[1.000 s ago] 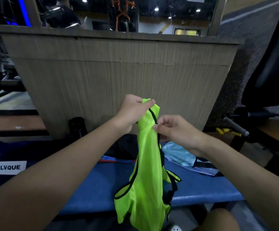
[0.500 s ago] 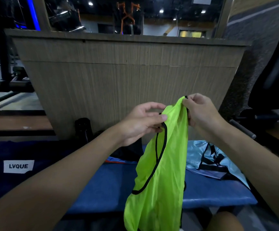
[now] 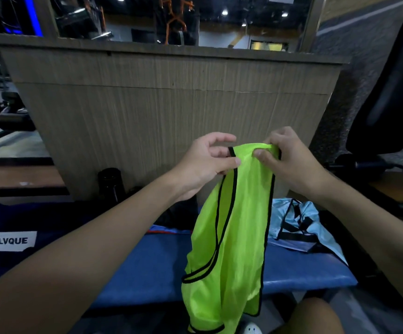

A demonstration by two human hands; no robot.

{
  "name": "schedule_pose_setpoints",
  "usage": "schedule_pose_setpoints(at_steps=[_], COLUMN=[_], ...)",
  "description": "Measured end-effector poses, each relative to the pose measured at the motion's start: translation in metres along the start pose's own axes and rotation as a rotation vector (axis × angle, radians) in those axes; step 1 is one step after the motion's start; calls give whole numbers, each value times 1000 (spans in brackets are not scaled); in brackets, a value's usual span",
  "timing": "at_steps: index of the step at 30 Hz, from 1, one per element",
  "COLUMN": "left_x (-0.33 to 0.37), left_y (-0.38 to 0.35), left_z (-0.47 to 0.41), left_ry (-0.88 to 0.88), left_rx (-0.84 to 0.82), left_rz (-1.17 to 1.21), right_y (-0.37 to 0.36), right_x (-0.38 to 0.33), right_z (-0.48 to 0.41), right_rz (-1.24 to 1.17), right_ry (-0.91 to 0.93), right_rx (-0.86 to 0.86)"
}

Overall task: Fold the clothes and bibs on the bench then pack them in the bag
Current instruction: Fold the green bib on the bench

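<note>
Both hands now sit level, whereas 0.5 s ago the right hand (image 3: 289,162) was higher. The left hand (image 3: 205,165) pinches 1 black-trimmed corner of the yellow-green bib (image 3: 231,237) and the right pinches the other, so the strap now stretches flat between the fingertips. The bib hangs below them over the blue bench (image 3: 147,273). A light-blue bib (image 3: 316,220) lies beneath the right wrist.

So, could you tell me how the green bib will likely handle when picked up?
Probably floppy: the bib hangs limp below the left hand and right hand pinching its top. Likely light, as mere pinches carry it. Its sheen suggests it may slide.
</note>
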State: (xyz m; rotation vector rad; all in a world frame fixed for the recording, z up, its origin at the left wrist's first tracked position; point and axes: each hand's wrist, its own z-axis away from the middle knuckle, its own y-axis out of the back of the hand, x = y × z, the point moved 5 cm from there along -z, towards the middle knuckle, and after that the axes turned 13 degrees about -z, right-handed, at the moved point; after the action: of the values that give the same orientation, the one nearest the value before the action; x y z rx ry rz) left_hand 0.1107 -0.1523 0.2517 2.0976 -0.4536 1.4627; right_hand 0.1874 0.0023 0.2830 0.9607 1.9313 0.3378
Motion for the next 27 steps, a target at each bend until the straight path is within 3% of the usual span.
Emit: schedule_pose_setpoints(at_steps=[5,10,20,27], left_x=[-35,-57,-72,-54], left_y=[-9,-21,-31,-47], left_z=[3,8,0,-2], left_ry=[36,-9,-85,-196], left_rx=[-67,-10,224,-32], left_rz=[-63,-323,-506,-383], right_y=[9,10,24,39], right_x=[-3,-5,5,29], right_z=[1,4,9,17], right_rz=[-110,-171,-385,-294], right_ry=[40,55,-31,-108], right_rx=[78,63,197,329])
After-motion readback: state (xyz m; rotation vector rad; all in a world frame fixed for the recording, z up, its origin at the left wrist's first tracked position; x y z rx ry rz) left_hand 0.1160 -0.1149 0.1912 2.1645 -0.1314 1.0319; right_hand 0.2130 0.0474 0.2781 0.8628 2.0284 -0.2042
